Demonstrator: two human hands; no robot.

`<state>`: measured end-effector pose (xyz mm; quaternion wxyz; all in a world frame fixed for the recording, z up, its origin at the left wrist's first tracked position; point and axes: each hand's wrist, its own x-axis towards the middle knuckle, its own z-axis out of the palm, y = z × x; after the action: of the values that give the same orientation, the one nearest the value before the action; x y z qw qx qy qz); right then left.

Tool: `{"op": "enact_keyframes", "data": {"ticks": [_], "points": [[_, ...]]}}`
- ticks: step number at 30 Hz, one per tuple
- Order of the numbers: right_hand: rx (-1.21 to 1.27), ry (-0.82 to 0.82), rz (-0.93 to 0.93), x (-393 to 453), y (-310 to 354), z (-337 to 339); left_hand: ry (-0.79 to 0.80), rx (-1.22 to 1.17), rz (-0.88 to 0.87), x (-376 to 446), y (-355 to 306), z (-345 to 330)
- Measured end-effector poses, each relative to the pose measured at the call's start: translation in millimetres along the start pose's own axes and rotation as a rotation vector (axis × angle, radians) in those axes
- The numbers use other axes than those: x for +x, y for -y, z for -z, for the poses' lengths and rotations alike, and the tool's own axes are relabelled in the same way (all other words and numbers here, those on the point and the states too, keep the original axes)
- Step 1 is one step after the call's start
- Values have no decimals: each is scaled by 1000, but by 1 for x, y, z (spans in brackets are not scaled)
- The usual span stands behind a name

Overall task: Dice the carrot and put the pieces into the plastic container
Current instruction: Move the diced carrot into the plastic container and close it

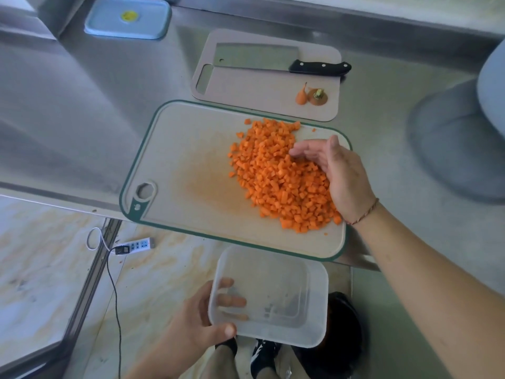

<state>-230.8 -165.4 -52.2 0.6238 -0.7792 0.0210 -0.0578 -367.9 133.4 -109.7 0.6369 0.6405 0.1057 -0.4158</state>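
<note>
Diced carrot (278, 176): light, loose, scatter-prone (right hand (337, 173) flat-open, sweeping); left hand (199, 321) grips empty plastic container (273, 296) rim.

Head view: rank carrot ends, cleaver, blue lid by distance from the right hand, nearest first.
From the right hand:
1. Carrot ends, on the smaller board just beyond it.
2. Cleaver, farther back on that board.
3. Blue lid, far back left on the counter.

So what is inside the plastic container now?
No carrot pieces yet. The plastic container is see-through: the left hand grips its edge, fingers showing through the wall. The diced carrot lies on the cutting board beside the right hand.
</note>
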Motion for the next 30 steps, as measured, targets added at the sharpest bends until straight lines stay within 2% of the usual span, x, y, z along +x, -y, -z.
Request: {"op": "enact_keyframes", "data": {"ticks": [15, 30], "points": [[-20, -13, -16, -16, 8, -8, 47, -7, -7, -12, -10, -10], [42, -179, -47, -32, 15, -22, 38, -3, -9, -13, -12, -14]]}}
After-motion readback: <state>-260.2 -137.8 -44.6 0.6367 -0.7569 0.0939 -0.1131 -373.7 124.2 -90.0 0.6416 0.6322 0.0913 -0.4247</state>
